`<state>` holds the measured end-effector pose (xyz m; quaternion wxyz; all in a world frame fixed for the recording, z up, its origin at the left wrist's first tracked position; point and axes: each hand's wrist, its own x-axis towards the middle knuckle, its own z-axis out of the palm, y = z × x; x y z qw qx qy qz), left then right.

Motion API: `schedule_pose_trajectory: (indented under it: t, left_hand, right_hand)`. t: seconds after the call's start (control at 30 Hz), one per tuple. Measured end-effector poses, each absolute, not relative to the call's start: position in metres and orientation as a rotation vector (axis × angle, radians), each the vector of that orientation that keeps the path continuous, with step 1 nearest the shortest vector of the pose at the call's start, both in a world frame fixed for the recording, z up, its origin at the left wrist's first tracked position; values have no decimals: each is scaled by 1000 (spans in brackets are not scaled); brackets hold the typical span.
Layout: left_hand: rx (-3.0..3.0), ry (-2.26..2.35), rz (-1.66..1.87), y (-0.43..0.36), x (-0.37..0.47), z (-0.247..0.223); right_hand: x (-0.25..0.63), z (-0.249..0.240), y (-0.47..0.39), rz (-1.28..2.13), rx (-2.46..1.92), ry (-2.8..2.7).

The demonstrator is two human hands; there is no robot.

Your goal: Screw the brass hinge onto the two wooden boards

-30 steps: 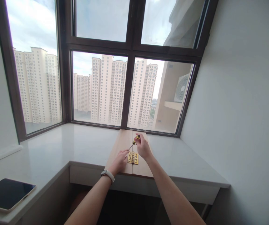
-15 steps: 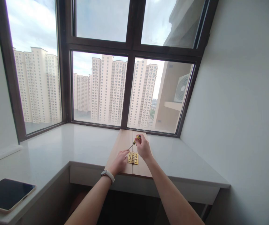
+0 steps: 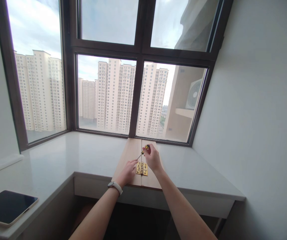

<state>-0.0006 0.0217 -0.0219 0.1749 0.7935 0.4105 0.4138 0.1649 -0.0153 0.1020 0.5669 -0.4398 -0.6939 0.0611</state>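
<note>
My right hand [image 3: 153,158] is closed around the yellow-and-black handle of a screwdriver [image 3: 147,147]. Its thin shaft slants down and left to the fingertips of my left hand [image 3: 129,170]. Those fingers are pinched together at the shaft's tip; whatever is between them is too small to make out. Just right of my left hand, a brass-coloured hinge [image 3: 142,168] lies across the seam of two light wooden boards [image 3: 131,150], with small screws on both leaves. The boards lie side by side on the white sill.
A tablet [image 3: 7,206] with a dark screen lies at the left on the white windowsill [image 3: 56,156]. Brown-framed windows [image 3: 136,100] stand right behind the boards. A white wall [image 3: 253,116] closes off the right side, and the sill's front edge drops to a dark recess.
The screwdriver handle has turned slightly and tipped a little to the left in my right hand. My left hand and the hinge stay in place.
</note>
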Motion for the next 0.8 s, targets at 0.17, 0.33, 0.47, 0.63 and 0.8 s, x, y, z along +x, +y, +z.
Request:
schedule_pose_trajectory:
  t: [0.17,0.33,0.47,0.63,0.8]
  left_hand:
    - [2248,1167,1175,22,0,-22]
    - [2243,1171,1178,23,1,-23]
    - [2234,1178,1174,22,1,-23]
    - [2251,1166,1171,21,0,-22]
    - [2264,1170,1172,22,-1,-24]
  right_hand:
    - [163,103,-18,145,-1033,-1654]
    - [163,102,-16,133,-1045,-1622]
    - [164,101,-15,133,-1033,-1615]
    - [164,99,-13,154,-1039,-1618]
    - [168,100,-9,242,-1018,-1662]
